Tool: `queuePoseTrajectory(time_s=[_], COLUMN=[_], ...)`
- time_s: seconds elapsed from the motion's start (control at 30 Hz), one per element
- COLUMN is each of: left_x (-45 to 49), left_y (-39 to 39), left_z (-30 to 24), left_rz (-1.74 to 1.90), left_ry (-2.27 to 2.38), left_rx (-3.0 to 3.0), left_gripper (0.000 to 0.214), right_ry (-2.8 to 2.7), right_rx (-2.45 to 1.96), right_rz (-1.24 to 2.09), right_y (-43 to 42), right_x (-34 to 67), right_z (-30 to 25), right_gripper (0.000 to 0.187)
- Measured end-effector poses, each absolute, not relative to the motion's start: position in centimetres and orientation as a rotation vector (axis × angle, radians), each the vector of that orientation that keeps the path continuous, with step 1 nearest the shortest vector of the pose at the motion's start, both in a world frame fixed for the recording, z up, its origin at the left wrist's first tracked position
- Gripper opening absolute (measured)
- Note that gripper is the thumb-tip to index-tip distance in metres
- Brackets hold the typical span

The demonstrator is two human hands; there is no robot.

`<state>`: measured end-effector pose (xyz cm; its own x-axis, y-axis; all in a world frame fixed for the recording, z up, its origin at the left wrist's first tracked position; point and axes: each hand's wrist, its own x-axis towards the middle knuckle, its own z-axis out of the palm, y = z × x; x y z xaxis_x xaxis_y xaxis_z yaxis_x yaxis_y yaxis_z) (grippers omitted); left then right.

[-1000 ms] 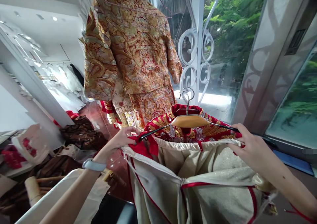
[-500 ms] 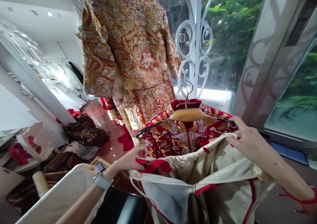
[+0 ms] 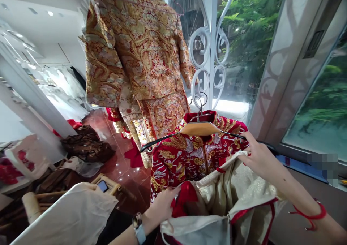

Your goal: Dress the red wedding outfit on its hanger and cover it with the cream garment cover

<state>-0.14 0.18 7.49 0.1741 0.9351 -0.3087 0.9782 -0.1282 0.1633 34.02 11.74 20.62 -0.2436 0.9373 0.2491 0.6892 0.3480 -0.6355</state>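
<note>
My left hand [image 3: 164, 201] is closed on the left side of a cream skirt's waistband, by a patch of red fabric. My right hand [image 3: 256, 158] pinches the right side of that gathered waistband, its fingers close to the end of a hanger's black arm. Between both hands the cream skirt [image 3: 241, 181] hangs open, its pale lining and red trim showing. Just behind it a red jacket [image 3: 173, 162] with gold and silver embroidery hangs under the hanger [image 3: 199, 129], which has a wooden middle and black arms.
A gold patterned jacket [image 3: 151, 50] hangs behind, beside a white scrolled metal frame [image 3: 208, 57] and windows. At lower left stand a wooden chair [image 3: 32, 205] with white cloth [image 3: 78, 212] and a phone [image 3: 102, 185]. Brown bags [image 3: 86, 144] lie on the red tiled floor [image 3: 121, 169].
My left hand has moved right and down with its side of the waistband, uncovering more of the red jacket. My right hand keeps its grip, and the view has shifted slightly.
</note>
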Motion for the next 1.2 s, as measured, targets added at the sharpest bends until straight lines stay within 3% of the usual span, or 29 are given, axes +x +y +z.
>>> queuePoseTrajectory(time_s=[0.07,0.2,0.37,0.53,0.73,0.93,1.2], left_x=[0.8,2.4,3.8,6.8,10.2,7.4,7.4], left_y=[0.3,0.3,0.3,1.9,2.9,0.8,-1.2], left_z=[6.3,5.3,3.5,-0.4,-2.1,-2.4,-2.1], left_rz=[-0.297,-0.475,0.069,0.569,0.394,0.657,0.093], left_ry=[1.833,1.748,1.675,1.815,2.033,1.998,1.978], left_rx=[2.187,2.258,1.981,1.666,1.828,1.609,1.680], left_gripper=[0.070,0.046,0.020,0.042,0.056,0.050,0.040], right_ry=[-2.011,-2.023,-2.040,-2.035,-2.040,-2.037,-2.054], right_rx=[-1.387,-1.394,-1.441,-1.470,-1.468,-1.468,-1.444], right_rz=[0.532,0.526,0.496,0.494,0.526,0.546,0.545], right_y=[11.8,12.0,11.8,11.5,11.5,11.5,12.0], right_x=[34.1,34.1,33.9,33.7,33.6,33.9,33.9], right_z=[20.5,20.3,20.5,20.8,20.6,20.7,20.2], right_gripper=[0.048,0.051,0.050,0.051,0.055,0.054,0.056])
